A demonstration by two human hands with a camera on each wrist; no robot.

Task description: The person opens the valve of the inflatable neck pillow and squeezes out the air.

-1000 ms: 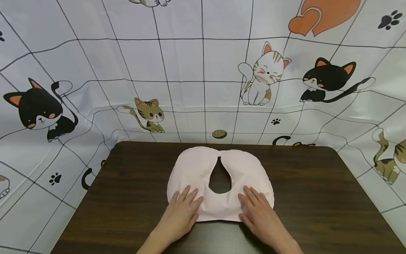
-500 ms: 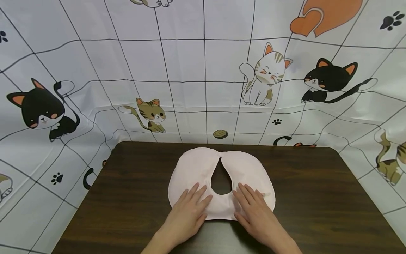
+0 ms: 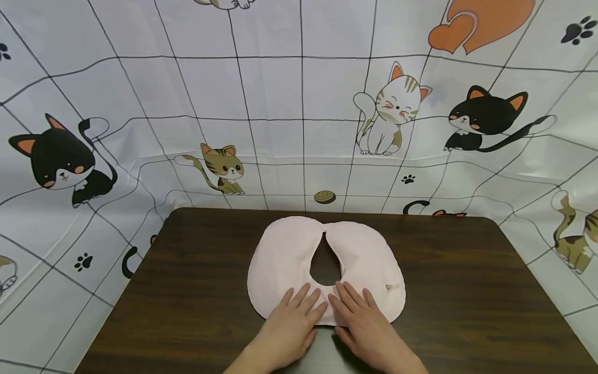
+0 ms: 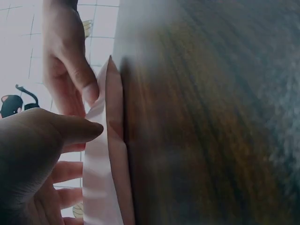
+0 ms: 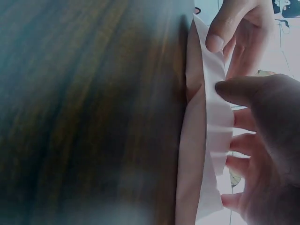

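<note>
A pale pink U-shaped inflatable neck pillow lies flat on the dark wooden table, its two ends meeting at the far side around a teardrop hole. Its small valve shows on the right lobe. My left hand rests with spread fingers on the near edge, left of centre. Close beside it, my right hand lies on the same edge with its fingers extended. Both wrist views show the seamed side of the pillow standing a little off the table, with thumbs and fingertips touching its upper face.
The dark wood table extends to both sides of the pillow. Behind and around it hangs a white sheet printed with grid lines, cartoon cats, paw prints and orange hearts.
Both hands have slid inward over the pillow toward its middle and end nearer its front edge. The valve on the right lobe is now uncovered. The pillow has hardly moved.
</note>
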